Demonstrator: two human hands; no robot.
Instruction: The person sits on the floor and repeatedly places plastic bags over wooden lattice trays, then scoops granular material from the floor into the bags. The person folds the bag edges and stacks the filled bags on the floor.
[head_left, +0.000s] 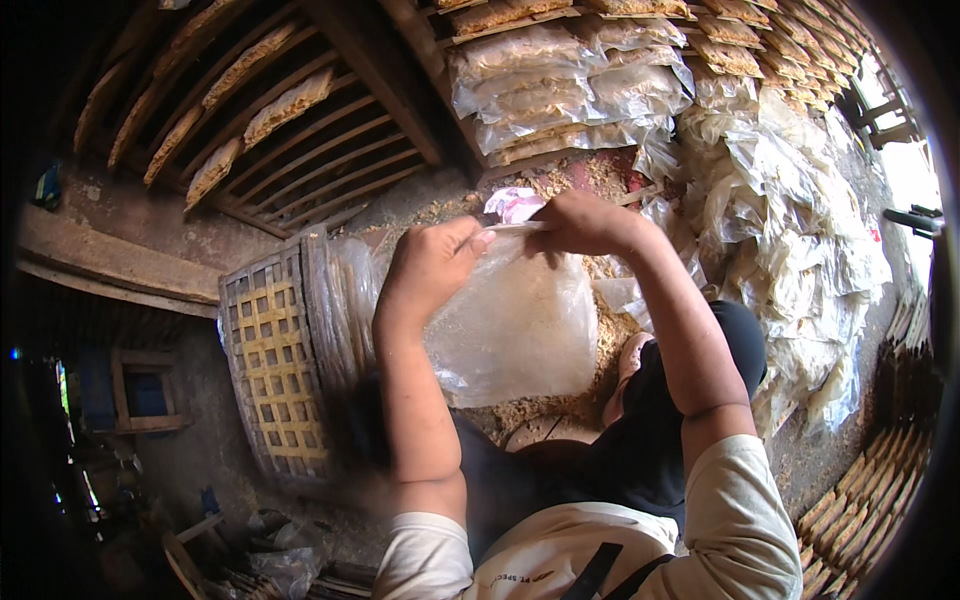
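Note:
A large sheet or bag of cloudy clear plastic (517, 330) lies before me, its far edge lifted between both hands. My left hand (431, 262) pinches that edge between thumb and fingers at the left. At the right, my right hand (574, 221) grips the same edge with its fingers bent down over it. A crumpled pink and white piece (514, 204) lies just beyond the edge, between the hands. What lies beneath the plastic is hidden. Tan crumbs (615, 337) are scattered around it.
A woven lattice rack (274, 367) stands at the left beside stacked plastic-covered boards (345, 300). Plastic-wrapped slabs (562, 90) are stacked ahead. A large heap of crumpled plastic (795, 262) lies at the right. Slatted shelves (330, 142) hold tan slabs at upper left. More slabs (862, 487) line the lower right.

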